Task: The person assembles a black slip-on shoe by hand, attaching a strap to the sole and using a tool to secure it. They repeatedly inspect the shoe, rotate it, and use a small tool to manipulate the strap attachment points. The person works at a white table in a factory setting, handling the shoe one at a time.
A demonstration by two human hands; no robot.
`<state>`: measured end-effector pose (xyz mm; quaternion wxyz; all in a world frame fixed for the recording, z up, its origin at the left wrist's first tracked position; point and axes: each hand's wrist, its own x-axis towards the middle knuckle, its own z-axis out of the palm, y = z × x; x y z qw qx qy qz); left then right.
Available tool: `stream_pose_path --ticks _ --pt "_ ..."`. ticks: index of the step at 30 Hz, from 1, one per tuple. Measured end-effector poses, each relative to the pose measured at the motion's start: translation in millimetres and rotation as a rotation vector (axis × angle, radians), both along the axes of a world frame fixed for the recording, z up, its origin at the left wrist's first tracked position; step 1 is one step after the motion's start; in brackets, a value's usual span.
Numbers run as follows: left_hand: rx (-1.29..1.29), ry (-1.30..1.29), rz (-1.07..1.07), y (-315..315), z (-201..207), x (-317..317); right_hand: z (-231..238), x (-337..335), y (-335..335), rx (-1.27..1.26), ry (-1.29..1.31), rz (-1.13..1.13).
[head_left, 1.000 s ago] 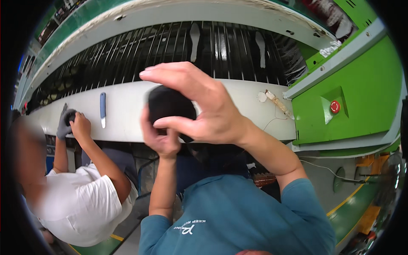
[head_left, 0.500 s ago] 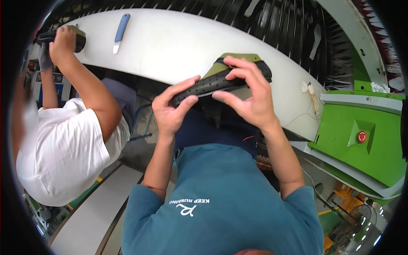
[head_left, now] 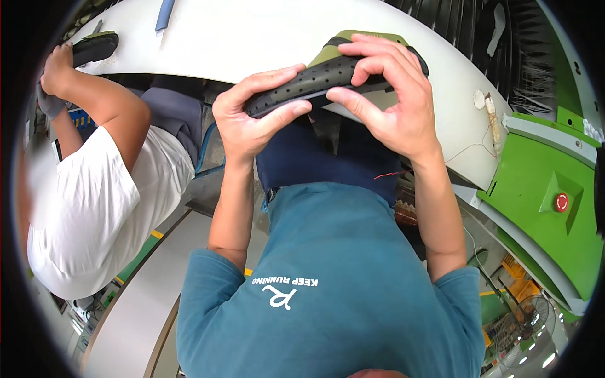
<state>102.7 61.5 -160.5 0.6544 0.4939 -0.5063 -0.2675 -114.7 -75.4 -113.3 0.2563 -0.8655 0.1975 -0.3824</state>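
A slip-on shoe (head_left: 315,80) with a black, dotted sole side and an olive-green upper is held up before me at the table's near edge. My left hand (head_left: 252,116) grips its left end, thumb below and fingers along the top. At the other end, my right hand (head_left: 403,104) curls its fingers over the upper, with the thumb at the lower edge. The shoe lies tilted, its right end higher. Part of the upper is hidden behind my right fingers.
The white curved table (head_left: 252,38) bears a blue-handled knife (head_left: 165,16). To the left, a person in a white shirt (head_left: 94,201) handles another black and green shoe (head_left: 96,47). On the right stand a green machine (head_left: 535,183) with a red button (head_left: 561,202) and a thin wire (head_left: 463,151).
Both my hands and the shoe appear slightly higher in the view, which has itself shifted. The person on the left has moved a hand to the outer end of their shoe.
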Motion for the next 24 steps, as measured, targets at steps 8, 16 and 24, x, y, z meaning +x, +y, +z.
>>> stream_pose_path --ticks 8,16,24 --pt "0.035 0.019 0.061 -6.1 8.1 -3.3 4.0 10.1 0.9 0.074 0.037 -0.080" --pt "0.118 0.013 -0.025 -10.7 17.8 7.4 11.7 0.3 4.0 0.155 0.033 -0.086" --pt "0.114 -0.534 0.172 -23.5 49.2 -22.5 -13.0 -30.5 -0.5 0.142 -0.080 -0.176"
